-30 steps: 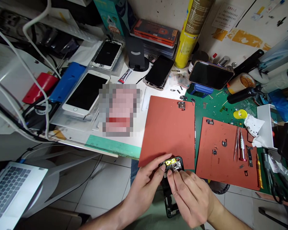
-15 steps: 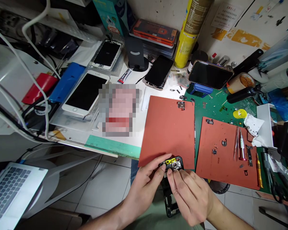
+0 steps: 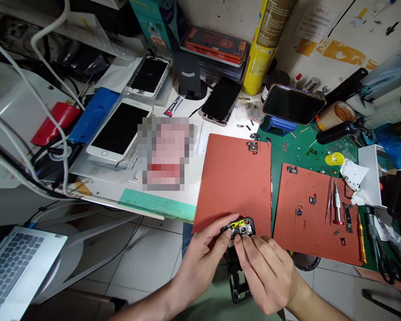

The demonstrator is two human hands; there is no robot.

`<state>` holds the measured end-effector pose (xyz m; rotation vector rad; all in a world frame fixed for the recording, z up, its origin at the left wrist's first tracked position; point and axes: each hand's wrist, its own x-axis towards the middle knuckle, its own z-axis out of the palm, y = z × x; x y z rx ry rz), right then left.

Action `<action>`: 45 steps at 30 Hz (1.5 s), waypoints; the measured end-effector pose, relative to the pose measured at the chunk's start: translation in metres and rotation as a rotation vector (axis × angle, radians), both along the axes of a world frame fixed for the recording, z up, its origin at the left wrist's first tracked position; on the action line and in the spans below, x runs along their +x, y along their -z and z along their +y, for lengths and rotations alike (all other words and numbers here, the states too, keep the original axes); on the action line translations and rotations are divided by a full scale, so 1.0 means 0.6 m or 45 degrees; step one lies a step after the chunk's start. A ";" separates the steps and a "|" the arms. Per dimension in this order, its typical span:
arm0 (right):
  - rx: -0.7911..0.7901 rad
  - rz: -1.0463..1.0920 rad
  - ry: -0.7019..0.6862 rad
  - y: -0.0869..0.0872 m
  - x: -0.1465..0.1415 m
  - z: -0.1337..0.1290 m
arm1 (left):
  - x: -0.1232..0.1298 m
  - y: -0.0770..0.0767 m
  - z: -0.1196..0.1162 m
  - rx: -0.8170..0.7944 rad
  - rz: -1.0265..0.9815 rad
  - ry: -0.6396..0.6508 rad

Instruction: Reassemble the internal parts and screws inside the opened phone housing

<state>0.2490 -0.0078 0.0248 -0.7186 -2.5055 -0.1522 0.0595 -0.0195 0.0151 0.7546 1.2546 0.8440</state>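
In the head view, the black phone frame [image 3: 233,264] is held upright-on, its long side running toward the person's body, just off the near edge of the left red-brown mat [image 3: 235,178]; the left hand [image 3: 203,252] clasps its upper left corner, the index finger along the top edge and the thumb bent onto the face beside a yellow strip [image 3: 238,224]; the right hand [image 3: 267,274] has its fingertips bunched together against the frame just below the round openings, though whether they pinch a small part cannot be told, as the fingers hide it; a small metal part [image 3: 252,147] lies near the far right corner of that mat; on the right mat [image 3: 307,232], tweezers [image 3: 329,200] lie beside a silver screwdriver [image 3: 337,203], with a gold screwdriver [image 3: 361,238] along the right edge; beyond, a dark-screened phone [image 3: 294,104] leans on a blue stand [image 3: 279,125].
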 end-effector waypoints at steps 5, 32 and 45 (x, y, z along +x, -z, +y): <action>-0.031 0.002 0.030 0.004 -0.001 -0.005 | 0.000 0.003 0.001 -0.016 0.012 -0.014; -0.261 0.083 0.306 -0.010 -0.023 -0.031 | -0.007 0.021 -0.018 -0.050 0.028 0.044; 0.086 0.060 0.105 0.001 -0.006 -0.024 | -0.007 0.025 -0.025 -0.086 -0.071 0.021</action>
